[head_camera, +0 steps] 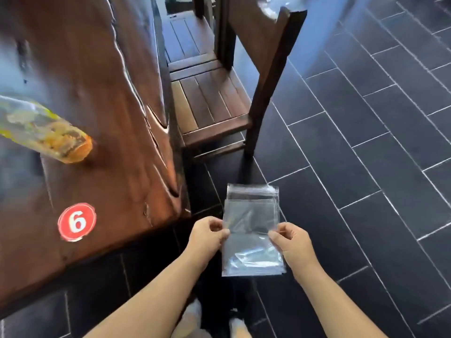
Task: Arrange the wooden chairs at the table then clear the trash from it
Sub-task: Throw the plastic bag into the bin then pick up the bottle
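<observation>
Clear plastic bag (252, 230) pinched between left hand (207, 234), right hand (291, 241), beside table (109, 118)

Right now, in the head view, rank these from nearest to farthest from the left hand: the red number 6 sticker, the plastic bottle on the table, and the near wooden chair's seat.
Measured from the left hand:
1. Red number 6 sticker: on the table's near corner, to the hand's left.
2. Near wooden chair's seat: ahead, tucked beside the table edge.
3. Plastic bottle: farther left on the table.
</observation>
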`<state>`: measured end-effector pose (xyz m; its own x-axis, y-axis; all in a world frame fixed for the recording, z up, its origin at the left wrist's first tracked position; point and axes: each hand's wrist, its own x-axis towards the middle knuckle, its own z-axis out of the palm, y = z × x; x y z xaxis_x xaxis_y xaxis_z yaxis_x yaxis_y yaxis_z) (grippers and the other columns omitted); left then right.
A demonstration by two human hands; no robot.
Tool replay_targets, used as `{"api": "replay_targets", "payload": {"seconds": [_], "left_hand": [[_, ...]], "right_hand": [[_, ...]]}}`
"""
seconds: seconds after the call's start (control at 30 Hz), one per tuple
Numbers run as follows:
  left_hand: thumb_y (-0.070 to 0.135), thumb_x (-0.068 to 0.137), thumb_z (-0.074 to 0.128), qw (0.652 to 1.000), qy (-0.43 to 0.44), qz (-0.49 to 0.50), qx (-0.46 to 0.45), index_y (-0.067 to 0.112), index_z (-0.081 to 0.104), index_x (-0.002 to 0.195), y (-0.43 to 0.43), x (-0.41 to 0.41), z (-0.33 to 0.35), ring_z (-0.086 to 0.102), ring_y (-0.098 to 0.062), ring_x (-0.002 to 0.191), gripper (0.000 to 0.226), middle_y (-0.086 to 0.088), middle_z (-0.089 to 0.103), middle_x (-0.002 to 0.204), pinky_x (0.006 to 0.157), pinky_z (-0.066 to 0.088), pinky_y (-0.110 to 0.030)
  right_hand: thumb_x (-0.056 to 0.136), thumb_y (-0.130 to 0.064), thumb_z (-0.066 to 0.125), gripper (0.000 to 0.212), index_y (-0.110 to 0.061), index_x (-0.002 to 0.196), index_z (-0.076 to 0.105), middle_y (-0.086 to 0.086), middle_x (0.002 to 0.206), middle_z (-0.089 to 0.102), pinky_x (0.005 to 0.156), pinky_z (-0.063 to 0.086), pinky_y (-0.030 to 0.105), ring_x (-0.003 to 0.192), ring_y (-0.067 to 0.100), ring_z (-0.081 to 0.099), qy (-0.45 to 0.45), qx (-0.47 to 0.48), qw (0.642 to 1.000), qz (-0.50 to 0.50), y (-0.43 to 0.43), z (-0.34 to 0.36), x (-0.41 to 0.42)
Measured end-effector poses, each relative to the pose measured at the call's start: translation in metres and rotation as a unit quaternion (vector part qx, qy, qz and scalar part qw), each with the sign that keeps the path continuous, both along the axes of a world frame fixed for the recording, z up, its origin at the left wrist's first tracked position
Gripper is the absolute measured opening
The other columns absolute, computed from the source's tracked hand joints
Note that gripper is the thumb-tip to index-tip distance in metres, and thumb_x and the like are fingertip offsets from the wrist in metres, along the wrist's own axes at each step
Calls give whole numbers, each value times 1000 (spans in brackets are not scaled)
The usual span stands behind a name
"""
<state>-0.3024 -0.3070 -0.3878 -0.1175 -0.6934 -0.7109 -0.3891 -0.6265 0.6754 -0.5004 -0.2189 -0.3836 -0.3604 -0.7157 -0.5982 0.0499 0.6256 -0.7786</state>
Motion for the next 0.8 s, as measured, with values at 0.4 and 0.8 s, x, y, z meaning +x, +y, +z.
{"api": "replay_targets", "payload": {"seconds": [0.4, 0.8], "left_hand": [[-3, 85, 69, 996, -82, -4, 46, 6, 66, 86, -3, 7, -239, 64, -23, 73, 10, -11, 66, 82, 74, 60, -47], [6, 82, 71, 988, -128, -70, 46, 19, 69, 85, 12, 12, -340, 70, -28, 77, 13, -7, 71, 80, 75, 61, -50]], "right_hand": [[84, -15, 70, 14, -17, 71, 65, -5, 65, 66, 62, 46, 28, 62, 10, 57, 98, 102, 989, 51, -10, -243, 12], [87, -16, 66, 16, -19, 72, 63, -5, 70, 62, 62, 44, 29, 66, 13, 55, 96, 169, 978, 74, 1, -333, 15]]}}
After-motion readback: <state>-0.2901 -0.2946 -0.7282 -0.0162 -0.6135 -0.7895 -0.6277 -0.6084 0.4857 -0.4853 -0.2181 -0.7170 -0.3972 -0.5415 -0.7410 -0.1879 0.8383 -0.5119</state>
